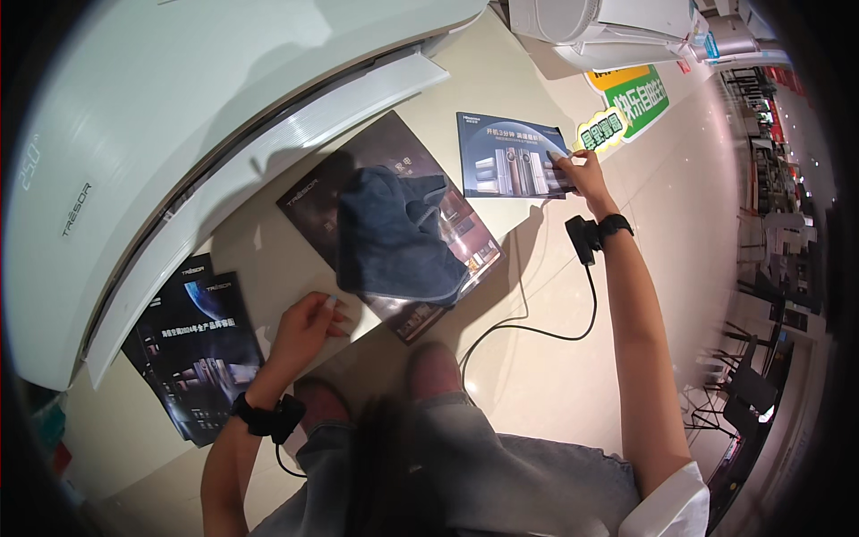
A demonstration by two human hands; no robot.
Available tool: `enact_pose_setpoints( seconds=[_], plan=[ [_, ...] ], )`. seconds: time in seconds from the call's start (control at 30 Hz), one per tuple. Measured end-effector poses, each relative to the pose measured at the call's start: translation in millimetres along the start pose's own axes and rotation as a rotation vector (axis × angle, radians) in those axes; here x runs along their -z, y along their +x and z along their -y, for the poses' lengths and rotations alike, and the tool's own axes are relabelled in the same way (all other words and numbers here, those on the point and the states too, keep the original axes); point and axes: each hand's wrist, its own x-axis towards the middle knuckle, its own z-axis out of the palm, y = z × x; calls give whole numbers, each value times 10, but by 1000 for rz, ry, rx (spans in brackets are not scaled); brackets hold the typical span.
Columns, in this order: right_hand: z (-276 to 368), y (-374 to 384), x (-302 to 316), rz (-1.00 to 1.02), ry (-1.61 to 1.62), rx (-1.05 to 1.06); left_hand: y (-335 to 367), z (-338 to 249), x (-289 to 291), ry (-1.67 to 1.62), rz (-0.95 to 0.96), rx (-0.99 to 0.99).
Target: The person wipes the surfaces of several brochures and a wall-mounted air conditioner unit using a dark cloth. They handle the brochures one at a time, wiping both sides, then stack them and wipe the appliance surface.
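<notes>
Pinched at its right edge by my right hand [586, 175] is a dark blue brochure [501, 143] with a picture of air conditioners, lying at the far right of the white table [259, 242]. My left hand [310, 329] hovers at the table's near edge, fingers loosely bent and apart, holding nothing. Between my hands, a crumpled dark blue cloth [385, 237] covers part of a large brown leaflet [315, 204]. Another dark printed sheet [419, 320] shows under the leaflet's near corner. Left of my left hand lie several overlapping black brochures [210, 345].
A large white air conditioner [179, 116] with its flap out borders the table's left and far side. Another white unit [617, 27] and a colourful sign [637, 98] stand at the far right. A black cable [537, 331] hangs from my right wrist device.
</notes>
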Motion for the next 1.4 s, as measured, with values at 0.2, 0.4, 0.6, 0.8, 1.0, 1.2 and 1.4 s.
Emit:
enact_pose_setpoints(
  seconds=[0.2,0.4,0.6,0.8,1.0,1.2,1.4],
  plan=[
    [613,-344,535,220,308,156,75,5,-9,-15,19,-45],
    [1964,-1477,894,185,244,560,-41,-208,-43,-42,17,-166],
    [2453,-2589,806,334,469,554,-169,-512,-99,-172,204,-409],
    [2161,-3069,-103,943,344,824,-61,-332,-120,-619,222,-349],
    [1928,-3236,-480,978,111,1021,-646,-346,103,-886,209,-327],
    [1545,-2690,-1067,436,-120,1170,-792,-399,177,-1087,168,-336],
    [1367,-1553,-988,482,300,227,-715,-566,178,-1124,205,-319]
  ],
)
